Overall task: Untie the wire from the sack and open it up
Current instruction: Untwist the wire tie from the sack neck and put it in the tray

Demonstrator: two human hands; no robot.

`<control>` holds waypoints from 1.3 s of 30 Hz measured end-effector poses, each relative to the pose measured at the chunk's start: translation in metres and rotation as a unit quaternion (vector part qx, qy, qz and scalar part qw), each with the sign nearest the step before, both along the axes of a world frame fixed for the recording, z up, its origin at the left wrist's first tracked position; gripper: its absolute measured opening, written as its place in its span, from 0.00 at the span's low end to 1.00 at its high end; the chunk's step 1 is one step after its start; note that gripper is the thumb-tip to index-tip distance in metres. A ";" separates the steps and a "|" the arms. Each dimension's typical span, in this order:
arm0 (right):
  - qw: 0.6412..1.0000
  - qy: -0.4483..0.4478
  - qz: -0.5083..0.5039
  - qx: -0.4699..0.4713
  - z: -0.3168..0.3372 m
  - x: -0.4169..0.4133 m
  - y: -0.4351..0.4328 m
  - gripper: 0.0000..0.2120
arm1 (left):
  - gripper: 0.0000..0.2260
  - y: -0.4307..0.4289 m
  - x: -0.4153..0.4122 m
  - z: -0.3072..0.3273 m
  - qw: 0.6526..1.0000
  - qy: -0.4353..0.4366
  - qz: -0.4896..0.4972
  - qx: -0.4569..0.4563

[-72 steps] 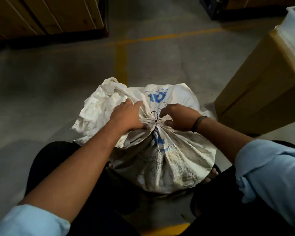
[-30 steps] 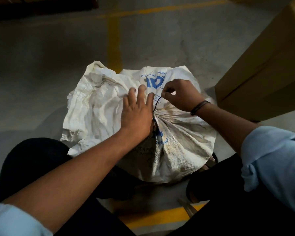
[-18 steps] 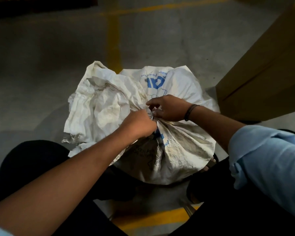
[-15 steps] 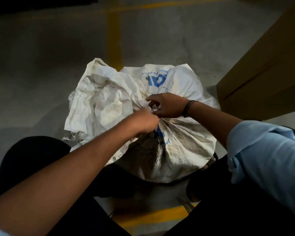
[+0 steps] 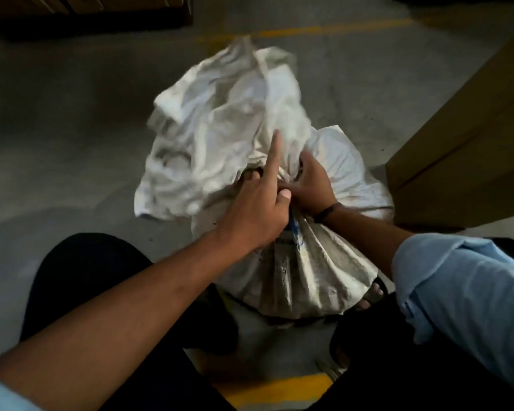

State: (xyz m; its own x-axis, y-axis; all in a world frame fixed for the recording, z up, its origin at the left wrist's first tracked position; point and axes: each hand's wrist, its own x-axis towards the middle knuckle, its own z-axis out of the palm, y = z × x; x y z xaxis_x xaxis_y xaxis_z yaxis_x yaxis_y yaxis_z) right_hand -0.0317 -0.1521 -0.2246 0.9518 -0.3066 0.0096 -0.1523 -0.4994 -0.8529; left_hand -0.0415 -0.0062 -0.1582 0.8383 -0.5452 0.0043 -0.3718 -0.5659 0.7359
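A dirty white woven sack (image 5: 318, 271) with blue print stands on the floor between my knees. Its loose top (image 5: 220, 137) is lifted and blurred, standing up on the far side of the gathered neck. My left hand (image 5: 255, 209) sits on the neck with the index finger pointing straight up and the other fingers curled into the cloth. My right hand (image 5: 309, 188) grips the neck from the right, touching my left hand. Both hands hide the neck, and I cannot see the wire.
A tall brown cardboard box (image 5: 463, 149) stands close on the right of the sack. The floor is grey concrete with a yellow line (image 5: 276, 390) under me. My dark trouser knees (image 5: 86, 277) flank the sack, and a sandalled foot (image 5: 371, 292) rests by its base. A dark pallet edge (image 5: 86, 16) lies far left.
The sack's loose top has swung up from lying flat on the left. My left index finger has straightened upward. My right hand has closed around the neck. The thin dark wire seen earlier is hidden.
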 end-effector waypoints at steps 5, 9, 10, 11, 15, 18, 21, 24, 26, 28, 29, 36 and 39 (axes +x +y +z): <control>0.990 0.008 -0.121 -0.075 0.000 -0.010 0.012 0.24 | 0.34 -0.003 0.029 -0.008 0.996 0.055 0.039 -0.062; 0.976 0.166 -0.076 -0.120 -0.004 0.019 0.011 0.31 | 0.30 -0.010 0.086 -0.037 0.949 0.271 0.149 -0.064; 0.973 0.193 -0.057 -0.114 -0.004 0.024 0.009 0.34 | 0.29 -0.011 0.089 -0.044 0.948 0.278 0.151 -0.028; 0.970 0.216 -0.036 -0.109 -0.003 0.028 0.007 0.36 | 0.28 -0.012 0.087 -0.050 0.954 0.257 0.153 0.027; 0.947 0.293 0.101 -0.083 0.025 0.041 -0.021 0.21 | 0.28 -0.028 0.079 -0.056 0.964 0.141 0.144 0.174; 0.917 0.311 0.208 -0.142 0.047 0.037 -0.047 0.19 | 0.34 -0.029 0.081 -0.029 0.934 0.006 0.156 0.320; 0.905 0.229 0.262 -0.245 0.048 0.021 -0.057 0.18 | 0.33 -0.022 0.078 -0.007 0.924 -0.070 0.156 0.342; 0.920 0.180 0.272 -0.215 0.041 0.007 -0.061 0.08 | 0.08 -0.021 0.068 -0.005 0.970 0.049 0.049 0.232; 0.925 0.148 0.271 -0.222 0.035 0.003 -0.064 0.06 | 0.08 -0.024 0.058 -0.014 0.976 0.106 -0.003 0.192; 0.927 0.130 0.265 -0.232 0.029 0.004 -0.066 0.05 | 0.11 -0.027 0.053 -0.030 0.978 0.116 0.009 0.171; 0.926 0.128 0.260 -0.242 0.028 0.005 -0.067 0.05 | 0.12 -0.029 0.053 -0.037 0.980 0.112 0.019 0.163; 0.926 0.087 0.186 -0.318 0.035 0.017 -0.066 0.10 | 0.14 -0.026 0.067 -0.066 0.975 0.201 0.069 0.057; 0.942 0.081 0.182 -0.270 0.037 0.018 -0.067 0.08 | 0.13 -0.022 0.067 -0.071 0.974 0.213 0.080 0.006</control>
